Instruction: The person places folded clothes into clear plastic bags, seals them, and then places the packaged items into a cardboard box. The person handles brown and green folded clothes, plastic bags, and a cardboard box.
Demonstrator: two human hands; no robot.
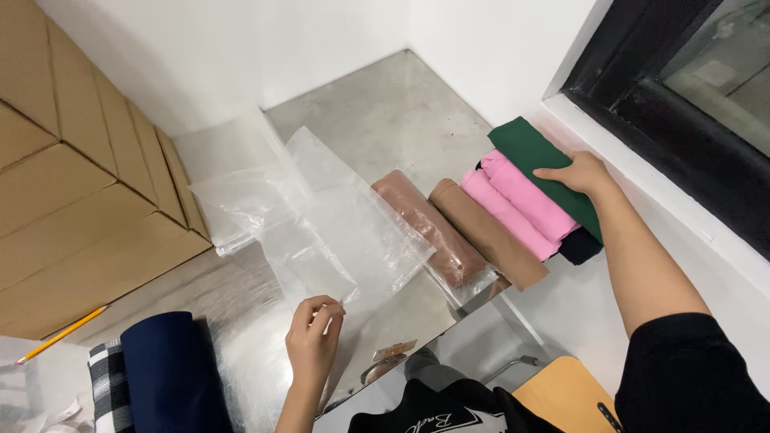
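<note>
One rolled cloth, the reddish-brown one (429, 228), already sat sealed inside a clear bag near the tabletop's right edge; the tan roll (488, 233) beside it lay bare, as did two pink rolls (517, 204), one green folded cloth (553, 172) and one dark piece (581, 246) under them, so bagging looked barely begun, by my read. Left hand (313, 341) pinched the near corner of an empty plastic bag (337, 232) between thumb and fingertips, mid-table. Right hand (579, 172) lay flat on the green cloth, fingers together, at the far right edge. More empty bags (228, 200), at least two, lay toward the far left. One navy roll (168, 373) and one checked cloth (108, 385) at the near edge, one pencil (64, 333) at left.
</note>
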